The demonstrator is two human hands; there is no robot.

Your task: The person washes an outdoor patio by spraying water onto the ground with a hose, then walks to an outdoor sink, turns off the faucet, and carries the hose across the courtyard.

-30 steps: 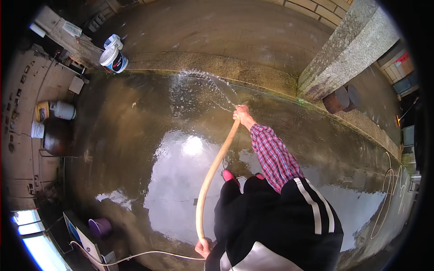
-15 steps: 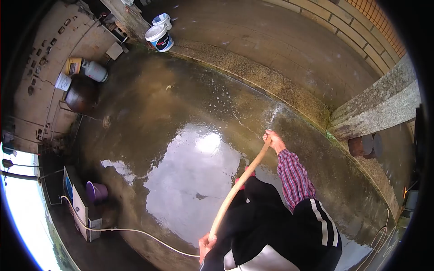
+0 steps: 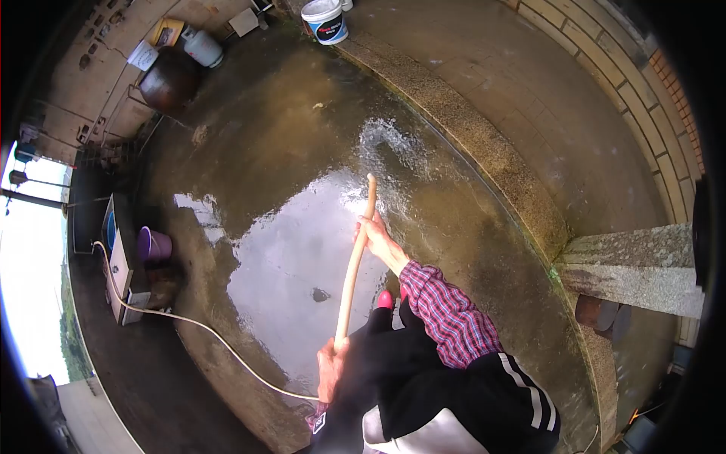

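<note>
A thick tan hose (image 3: 350, 291) runs up the middle of the view, its open end pointing away from me. My right hand (image 3: 378, 238) is closed around it a short way behind that end. Lower down, my left hand (image 3: 330, 368) grips the same hose near my body. Water (image 3: 389, 140) splashes on the wet concrete floor (image 3: 265, 151) just beyond the hose's end. A thinner pale hose (image 3: 215, 337) comes in from the left and reaches my left hand, where its join is hidden.
A purple bucket (image 3: 155, 245) stands by a white cabinet (image 3: 125, 276) on the left. Far back are a dark round jar (image 3: 170, 83), a gas cylinder (image 3: 203, 47) and a white bucket (image 3: 325, 23). A stone curb (image 3: 469, 136) and a pillar (image 3: 628, 265) border the right side.
My right hand and the hose's end have swung left, and the splash moved left with them, growing wider. More of the hose now sticks out past my right hand. The view has shifted too.
</note>
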